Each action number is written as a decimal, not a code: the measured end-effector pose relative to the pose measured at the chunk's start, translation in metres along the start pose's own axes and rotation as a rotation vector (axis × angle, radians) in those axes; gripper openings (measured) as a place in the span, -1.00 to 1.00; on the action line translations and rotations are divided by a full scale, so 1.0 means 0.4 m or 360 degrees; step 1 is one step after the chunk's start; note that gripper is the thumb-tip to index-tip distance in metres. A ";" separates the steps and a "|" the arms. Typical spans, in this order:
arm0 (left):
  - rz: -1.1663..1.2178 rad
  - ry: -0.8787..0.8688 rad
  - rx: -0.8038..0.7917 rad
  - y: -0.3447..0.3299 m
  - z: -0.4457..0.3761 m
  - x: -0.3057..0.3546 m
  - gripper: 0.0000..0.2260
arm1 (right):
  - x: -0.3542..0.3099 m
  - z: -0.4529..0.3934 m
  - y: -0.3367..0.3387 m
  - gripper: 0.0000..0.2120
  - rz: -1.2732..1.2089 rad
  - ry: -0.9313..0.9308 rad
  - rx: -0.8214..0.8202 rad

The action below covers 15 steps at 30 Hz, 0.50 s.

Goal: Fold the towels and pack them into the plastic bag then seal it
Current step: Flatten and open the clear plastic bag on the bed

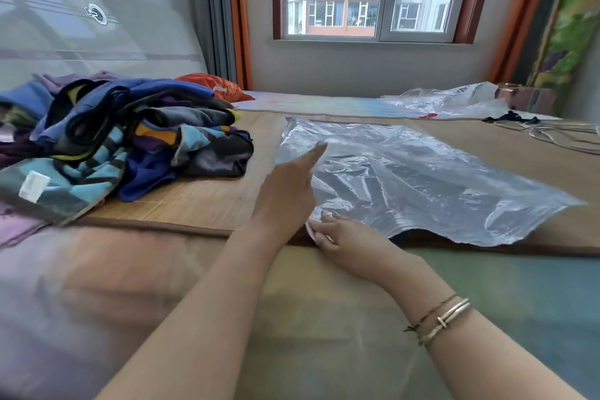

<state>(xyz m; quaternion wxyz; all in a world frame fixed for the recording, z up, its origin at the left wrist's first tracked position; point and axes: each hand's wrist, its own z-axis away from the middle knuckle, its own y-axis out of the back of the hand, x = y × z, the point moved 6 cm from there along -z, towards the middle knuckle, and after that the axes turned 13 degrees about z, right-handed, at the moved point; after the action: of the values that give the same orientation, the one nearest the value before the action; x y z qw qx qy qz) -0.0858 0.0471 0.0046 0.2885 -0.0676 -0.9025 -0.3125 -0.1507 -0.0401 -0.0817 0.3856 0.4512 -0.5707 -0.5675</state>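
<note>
The plastic bag (415,178) lies flat on the woven mat (201,204) covering the bed, right of centre, with its near edge at the mat's border. The left hand (285,191) rests on the bag's left margin with fingers (316,151) extended straight, holding nothing. The right hand (341,237) sits at the bag's near left corner; its fingers are curled down onto the film edge and appear to pinch it, though the contact is partly hidden.

Step in hand, as judged: flattening and positioning the bag before packing. Keep the corner anchored with the right hand and sweep the flat left palm away from it to expel creases and locate the opening.

The towels (130,140) are heaped unfolded at the left, well apart from the bag; none is packed yet. At the far right lie further loose plastic (454,101) and cables (552,133), beyond the bag. The heap leaves limited folding space between itself and the bag.
</note>
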 end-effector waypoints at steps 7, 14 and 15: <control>0.0295 0.0039 0.0077 0.016 -0.016 0.001 -0.32 | 0.032 -0.001 0.005 -0.64 -0.0126 0.0014 0.0023; 0.0144 -0.0054 -0.0360 0.003 0.041 -0.032 -0.04 | 0.027 0.034 0.030 -0.61 -0.0078 0.0040 0.0003; 0.0094 -0.0031 -0.0392 0.003 0.053 -0.041 -0.06 | 0.027 0.037 0.030 -0.60 -0.0076 0.0040 0.0018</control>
<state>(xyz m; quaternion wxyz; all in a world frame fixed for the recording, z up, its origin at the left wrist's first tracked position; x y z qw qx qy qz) -0.0820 0.0618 -0.0175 0.2784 -0.1322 -0.8576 -0.4118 -0.1688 -0.0467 -0.0716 0.3766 0.4740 -0.5579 -0.5676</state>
